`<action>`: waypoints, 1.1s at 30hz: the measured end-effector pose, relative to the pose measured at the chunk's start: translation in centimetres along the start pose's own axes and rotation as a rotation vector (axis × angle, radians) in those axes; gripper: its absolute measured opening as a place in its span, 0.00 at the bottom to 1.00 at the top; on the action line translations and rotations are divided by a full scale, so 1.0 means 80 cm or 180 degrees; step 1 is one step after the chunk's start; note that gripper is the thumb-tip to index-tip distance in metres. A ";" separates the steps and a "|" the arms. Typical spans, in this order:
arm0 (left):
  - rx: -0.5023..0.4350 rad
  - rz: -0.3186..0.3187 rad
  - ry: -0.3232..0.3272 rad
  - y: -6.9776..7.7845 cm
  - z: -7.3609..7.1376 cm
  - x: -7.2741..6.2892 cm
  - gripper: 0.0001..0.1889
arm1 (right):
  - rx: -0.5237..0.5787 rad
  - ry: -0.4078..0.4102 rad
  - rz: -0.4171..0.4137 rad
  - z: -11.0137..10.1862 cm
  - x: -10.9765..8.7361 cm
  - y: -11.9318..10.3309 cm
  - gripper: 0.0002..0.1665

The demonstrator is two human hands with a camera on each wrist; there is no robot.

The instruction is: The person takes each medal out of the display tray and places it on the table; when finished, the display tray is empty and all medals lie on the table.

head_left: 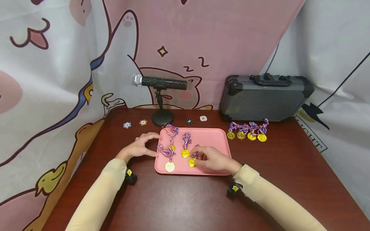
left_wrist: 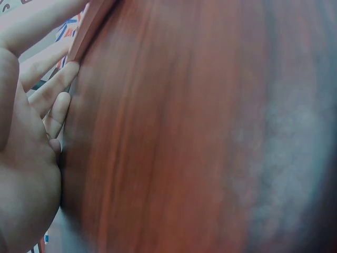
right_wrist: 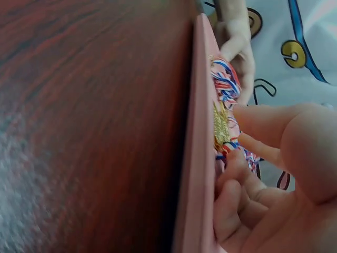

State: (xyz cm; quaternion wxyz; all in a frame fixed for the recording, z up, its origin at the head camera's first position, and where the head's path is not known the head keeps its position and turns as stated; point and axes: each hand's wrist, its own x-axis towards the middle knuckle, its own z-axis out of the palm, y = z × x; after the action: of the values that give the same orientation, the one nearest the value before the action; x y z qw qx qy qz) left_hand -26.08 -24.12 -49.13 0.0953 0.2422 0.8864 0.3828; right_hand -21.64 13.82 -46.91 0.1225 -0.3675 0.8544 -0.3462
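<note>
A pink tray [head_left: 214, 138] lies on the table with several gold medals on striped red, white and blue ribbons. At its left edge rests my left hand [head_left: 139, 147], fingers spread loosely and fingertips right at the rim. My right hand [head_left: 215, 158] reaches over the right half and pinches a gold medal [right_wrist: 221, 126] near its ribbon between thumb and curled fingers. Left of that one lies a second medal [head_left: 185, 154], its ribbon bunched behind it. Nearer the front left is another medal [head_left: 170, 166]; one more [head_left: 172, 148] is partly covered by ribbon.
Several more medals [head_left: 251, 136] lie in a row right of the tray. Behind them stands a dark ribbed case [head_left: 266, 99]. A microphone [head_left: 164, 82] on a stand [head_left: 162, 117] is behind the tray, with several poker chips [head_left: 143, 122] around it. A printed cloth hangs behind.
</note>
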 end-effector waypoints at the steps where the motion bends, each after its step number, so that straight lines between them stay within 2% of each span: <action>1: -0.0008 0.0014 0.0008 0.000 0.000 0.000 0.39 | -0.0094 -0.0021 -0.0003 0.002 0.001 -0.001 0.18; 8: 0.0002 0.0053 0.0039 0.000 0.000 0.000 0.39 | -0.0723 -0.0037 -0.0101 0.008 0.000 -0.012 0.16; 14: 0.0012 0.0008 0.0003 -0.001 0.001 -0.001 0.40 | -0.0810 -0.0157 -0.0019 0.005 -0.010 -0.017 0.15; 18: -0.0008 0.0032 0.0001 0.000 0.002 -0.001 0.39 | -0.0575 -0.0112 -0.0045 -0.002 -0.019 -0.009 0.15; 22: 0.0007 0.0068 0.0009 0.000 0.003 -0.001 0.39 | -0.0067 0.0074 -0.0130 -0.016 -0.032 0.003 0.15; 27: -0.0004 0.0065 -0.0005 0.000 0.005 -0.002 0.39 | 0.0409 0.0495 -0.0008 -0.047 -0.051 0.022 0.17; 33: -0.0005 0.0083 0.0034 0.001 0.002 -0.002 0.40 | 0.0766 0.1108 0.0225 -0.101 -0.072 0.039 0.19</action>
State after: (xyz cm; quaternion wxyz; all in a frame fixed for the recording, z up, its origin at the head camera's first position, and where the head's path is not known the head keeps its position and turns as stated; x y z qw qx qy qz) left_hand -25.86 -24.01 -49.17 0.0858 0.2517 0.8833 0.3860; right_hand -23.08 23.49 -43.36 0.0281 -0.2547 0.8276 -0.4994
